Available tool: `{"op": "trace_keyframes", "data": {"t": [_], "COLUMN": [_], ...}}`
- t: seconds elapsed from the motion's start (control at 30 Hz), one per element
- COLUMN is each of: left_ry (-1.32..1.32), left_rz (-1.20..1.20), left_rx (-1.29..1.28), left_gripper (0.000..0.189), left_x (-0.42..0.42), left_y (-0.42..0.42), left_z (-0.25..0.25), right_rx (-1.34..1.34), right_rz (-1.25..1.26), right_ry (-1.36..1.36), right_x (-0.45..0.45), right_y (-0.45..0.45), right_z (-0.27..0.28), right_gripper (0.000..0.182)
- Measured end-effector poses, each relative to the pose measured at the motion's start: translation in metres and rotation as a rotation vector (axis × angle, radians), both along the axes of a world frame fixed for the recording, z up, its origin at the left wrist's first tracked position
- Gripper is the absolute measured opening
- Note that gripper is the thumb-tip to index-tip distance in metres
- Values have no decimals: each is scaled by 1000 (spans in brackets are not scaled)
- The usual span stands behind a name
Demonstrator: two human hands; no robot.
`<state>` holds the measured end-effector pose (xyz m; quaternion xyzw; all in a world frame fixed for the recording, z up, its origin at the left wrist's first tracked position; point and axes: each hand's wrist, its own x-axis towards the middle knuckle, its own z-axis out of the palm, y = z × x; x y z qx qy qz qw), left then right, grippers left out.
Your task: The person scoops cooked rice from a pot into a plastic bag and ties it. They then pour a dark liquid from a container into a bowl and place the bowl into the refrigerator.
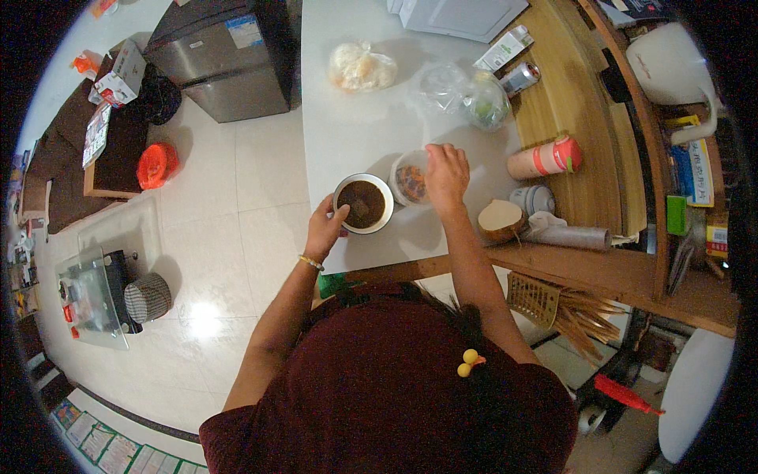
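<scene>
My left hand (327, 226) grips the near left side of a round bowl (384, 224) with a dark rim, its thumb over the edge. Dark brown liquid (359, 198) fills much of the bowl, and a paler lump shows in it. Just right of the bowl stands a translucent plastic tub (400, 185) with dark and orange pieces inside. My right hand (448, 178) is on the tub's right side, fingers curled at its rim and partly covering it. Both vessels are near the front of a white tabletop (337, 130).
Beyond lie a knotted plastic bag (361, 66) and a clear bag with something green (487, 101). To the right are a drink can (521, 79), a pink bottle (543, 159), a halved brown-shelled coconut (501, 218) and a plastic-film roll (568, 238). A refrigerator (237, 65) stands beyond the left edge.
</scene>
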<state>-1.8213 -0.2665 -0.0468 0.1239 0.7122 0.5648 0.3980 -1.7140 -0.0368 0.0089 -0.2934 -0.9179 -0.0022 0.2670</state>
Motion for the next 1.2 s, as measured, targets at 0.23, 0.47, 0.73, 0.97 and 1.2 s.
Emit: {"op": "trace_keyframes", "data": {"t": [0.23,0.47,0.73,0.97,1.2], "left_ry": [1058,1332,1368,1377,1417], "left_rz": [-143,-466,-593,-608,-615], "left_rx": [147,59,-20,-68,-24], "left_gripper": [50,59,82,84,71], "left_x": [13,34,37,41,39], "left_y": [41,128,126,129,132], "left_z": [55,52,65,66,66], "right_rx": [-119,-401,-1021,-1109,-1199], "right_rz": [16,-1,-8,-18,-171], "right_ry": [-53,-32,259,448,345], "right_x": [2,6,21,25,25], "right_y": [-2,11,28,26,27], "right_z": [-5,-15,-41,-47,-38], "right_gripper": [23,18,29,32,35]}}
